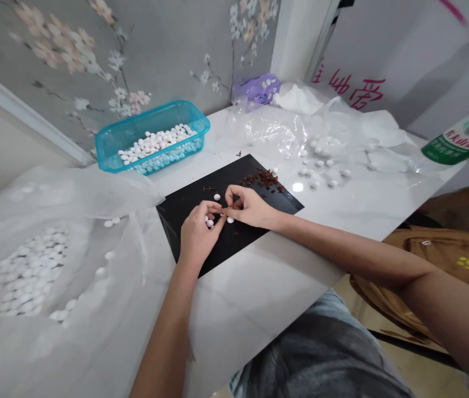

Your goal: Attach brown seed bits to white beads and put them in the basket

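Note:
On a black sheet (176,213), my left hand (200,231) curls its fingers around a small white ball (210,223). My right hand (253,207) pinches with thumb and forefinger right beside the left fingertips; whatever is between them is too small to make out. Another white ball (230,220) shows beneath the right fingers. Just beyond my hands lies a loose white ball (216,197). A heap of small reddish-brown pieces (265,179) is spread at the sheet's far right, with a few stray pieces (208,189) to its left.
A blue plastic basket (104,148) of white balls stands at the back left. Clear plastic bags (105,190) with more balls cover the left side. Further bags, loose balls (332,183), a purple packet (254,91) and a green-labelled bottle (453,143) occupy the right.

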`<action>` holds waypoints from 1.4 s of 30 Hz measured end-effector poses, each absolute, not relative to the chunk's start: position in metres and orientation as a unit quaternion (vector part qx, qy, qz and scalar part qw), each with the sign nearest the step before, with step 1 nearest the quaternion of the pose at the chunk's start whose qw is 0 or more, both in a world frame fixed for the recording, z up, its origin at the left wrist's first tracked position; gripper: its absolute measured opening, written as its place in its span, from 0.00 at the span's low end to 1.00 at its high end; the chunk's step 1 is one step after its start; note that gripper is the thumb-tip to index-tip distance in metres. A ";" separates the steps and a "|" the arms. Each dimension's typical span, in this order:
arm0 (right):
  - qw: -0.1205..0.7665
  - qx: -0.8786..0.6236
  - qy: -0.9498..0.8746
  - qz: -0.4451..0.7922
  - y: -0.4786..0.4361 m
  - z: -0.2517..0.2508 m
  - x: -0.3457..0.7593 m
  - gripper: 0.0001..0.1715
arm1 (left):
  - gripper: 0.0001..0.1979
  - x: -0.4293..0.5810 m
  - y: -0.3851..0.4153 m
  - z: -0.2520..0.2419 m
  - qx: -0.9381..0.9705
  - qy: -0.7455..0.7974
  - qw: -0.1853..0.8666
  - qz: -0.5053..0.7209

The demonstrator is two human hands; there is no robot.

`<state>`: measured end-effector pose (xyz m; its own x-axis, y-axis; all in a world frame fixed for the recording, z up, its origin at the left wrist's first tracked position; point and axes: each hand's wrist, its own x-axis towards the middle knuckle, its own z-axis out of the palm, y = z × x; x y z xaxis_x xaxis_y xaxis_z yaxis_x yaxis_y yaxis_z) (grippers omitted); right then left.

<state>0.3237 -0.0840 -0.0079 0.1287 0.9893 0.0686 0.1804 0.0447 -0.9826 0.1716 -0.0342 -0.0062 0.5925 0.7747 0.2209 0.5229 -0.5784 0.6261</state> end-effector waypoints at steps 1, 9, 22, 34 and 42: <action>0.497 -0.563 -0.522 0.405 -0.084 -0.008 0.324 0.14 | 0.09 0.172 -0.034 -0.006 0.854 0.380 0.258 0.243; 0.452 -0.606 -0.549 0.357 -0.080 -0.004 0.323 0.14 | 0.09 0.171 -0.034 -0.006 0.855 0.383 0.256 0.236; 0.433 -0.618 -0.561 0.340 -0.080 -0.007 0.320 0.13 | 0.10 0.172 -0.035 -0.004 0.858 0.393 0.240 0.227; 0.486 -0.664 -0.447 0.351 -0.079 0.003 0.356 0.06 | 0.11 0.172 -0.036 -0.003 0.857 0.387 0.247 0.233; 0.465 -0.676 -0.478 0.314 -0.079 0.011 0.373 0.08 | 0.14 0.171 -0.038 -0.002 0.862 0.382 0.239 0.232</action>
